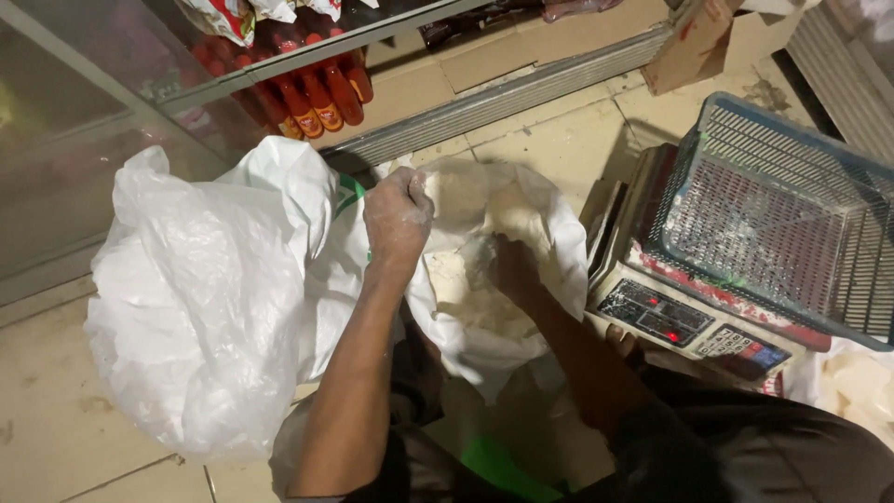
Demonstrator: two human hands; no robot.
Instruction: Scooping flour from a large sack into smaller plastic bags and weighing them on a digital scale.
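A large white sack [214,298] of pale flour [475,298] fills the floor's middle. At three o'clock, a blue basket [782,214] sits on a scale [689,321]. The left hand [398,216] grips the sack's rim, fingers clenched; the right hand [512,265] reaches into the flour, its grip impossible to tell.

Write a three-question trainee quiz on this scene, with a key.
1. True or false: the right hand is down inside the white sack of pale powder.
2. What stands on the electronic scale? A) a red bucket B) a blue mesh basket C) a glass jar
3. The left hand grips the sack's ____.

Key: 1 true; 2 B; 3 rim, at the open top.
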